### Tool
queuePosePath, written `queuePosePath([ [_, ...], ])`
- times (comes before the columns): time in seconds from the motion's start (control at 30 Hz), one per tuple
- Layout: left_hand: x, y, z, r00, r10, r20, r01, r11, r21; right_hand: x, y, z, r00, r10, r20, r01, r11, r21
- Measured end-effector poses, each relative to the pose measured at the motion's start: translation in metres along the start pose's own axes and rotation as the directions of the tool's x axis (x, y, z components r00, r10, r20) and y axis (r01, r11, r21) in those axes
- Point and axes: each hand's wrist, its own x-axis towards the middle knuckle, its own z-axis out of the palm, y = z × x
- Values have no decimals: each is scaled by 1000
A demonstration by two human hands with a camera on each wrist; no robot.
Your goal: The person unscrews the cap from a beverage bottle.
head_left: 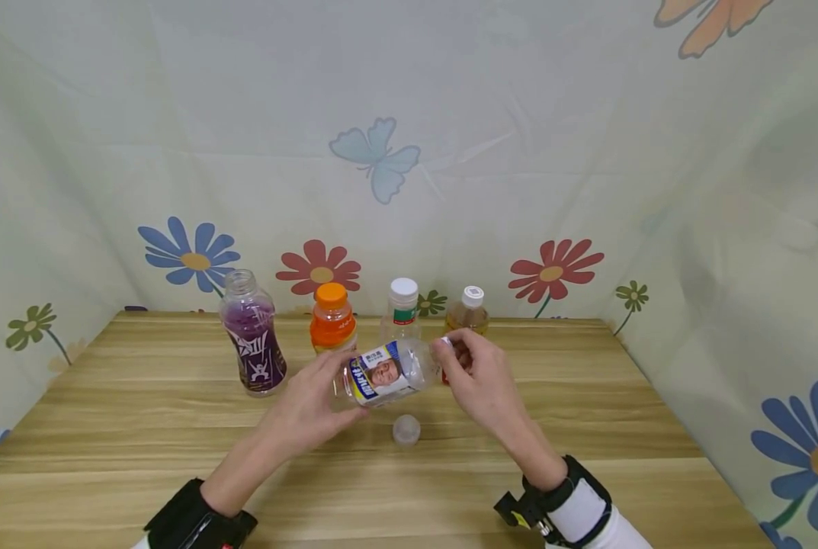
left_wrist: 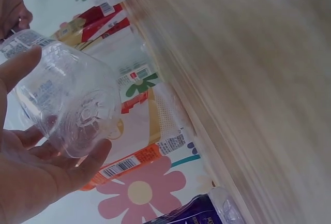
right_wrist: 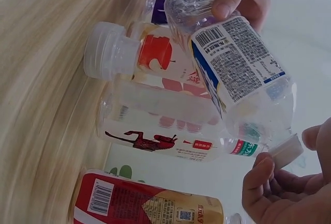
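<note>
A clear plastic bottle with a blue, white and yellow label tilts above the wood-grain table, its base end between the left hand's curled thumb and fingers; the right hand pinches the white plastic cap at its neck.

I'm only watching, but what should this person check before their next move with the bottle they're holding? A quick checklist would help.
1. Bottle held: ok; the left fingers grip the clear bottle near its base.
2. White cap held: ok; the right fingers pinch the white cap at the bottle's neck.
3. Cap screwed tight: cannot tell.
4. Bottle upright: not ok; it is tilted in the hands.
5. Loose cap out of the way: ok; it lies on the table, untouched.
6. Purple bottle capped: not ok; its neck is bare.
</note>
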Motion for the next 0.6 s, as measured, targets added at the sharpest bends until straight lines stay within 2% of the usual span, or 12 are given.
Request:
queuePosePath([
  [0.2,0,-1,-1,999,30,-23,-29,999,31,1,1,-4,998,57,34,-54,994,-91],
  [0.43,0,-1,-1,999,35,-26,-34,998,50,2,7,-4,992,102,72,-83,969,-233],
  [0.6,0,-1,-1,999,41,-26,-39,997,63,2,9,-4,986,134,98,-104,959,-264],
])
